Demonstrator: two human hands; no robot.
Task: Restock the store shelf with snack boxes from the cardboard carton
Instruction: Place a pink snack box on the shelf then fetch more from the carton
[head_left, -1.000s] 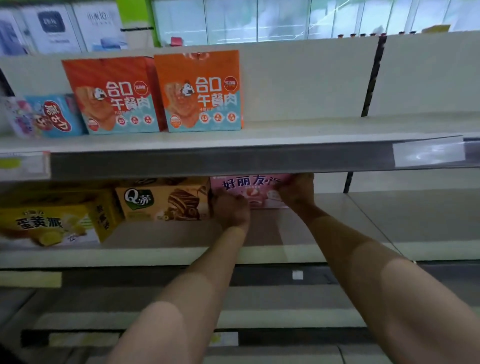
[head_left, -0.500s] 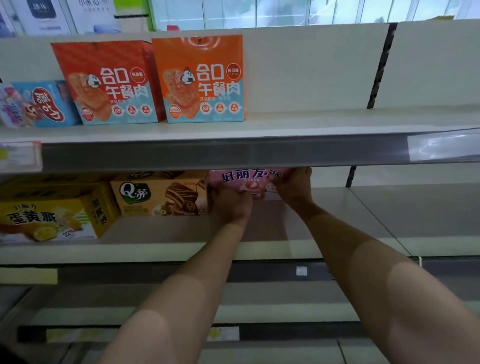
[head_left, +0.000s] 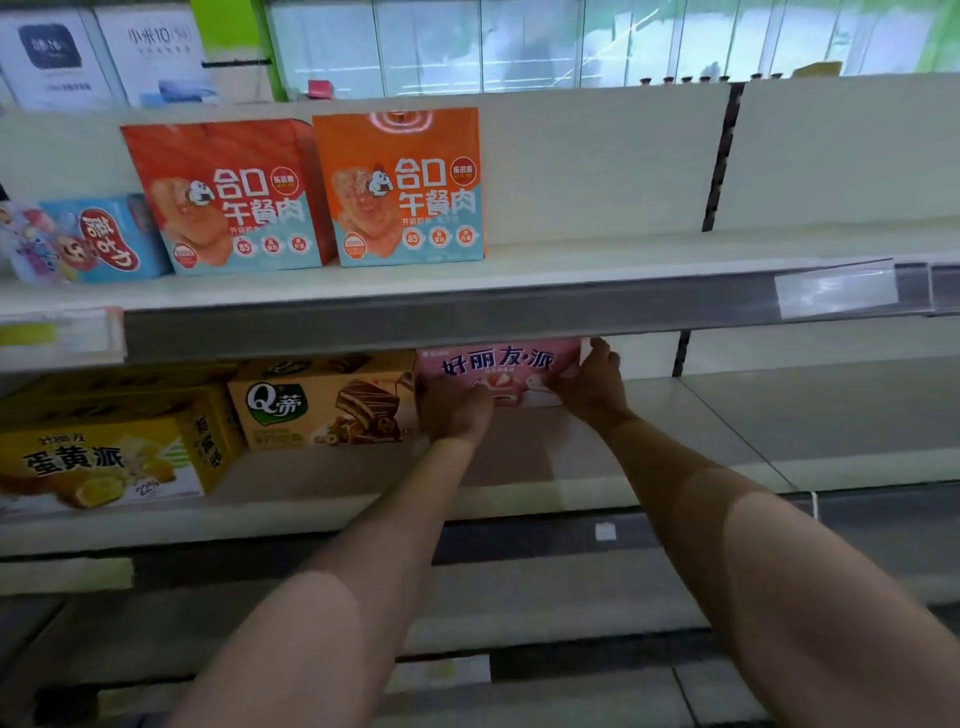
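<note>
A pink snack box (head_left: 498, 364) stands at the back of the middle shelf (head_left: 519, 499), right beside a tan Q-brand cake box (head_left: 322, 405). My left hand (head_left: 457, 410) grips the pink box at its lower left corner. My right hand (head_left: 589, 384) holds its right end, fingers curled round the edge. The box's top is hidden behind the edge of the upper shelf (head_left: 467, 317). The cardboard carton is not in view.
A yellow pie box (head_left: 104, 457) sits left on the middle shelf. Two orange luncheon-meat boxes (head_left: 322, 192) and a blue box (head_left: 98, 239) stand on the upper shelf. Bare shelf stretches to the right of the pink box. Lower shelves show below.
Both hands stay on the pink box at the back of the shelf. The camera view has shifted slightly; the box sits a little more upright against the tan box.
</note>
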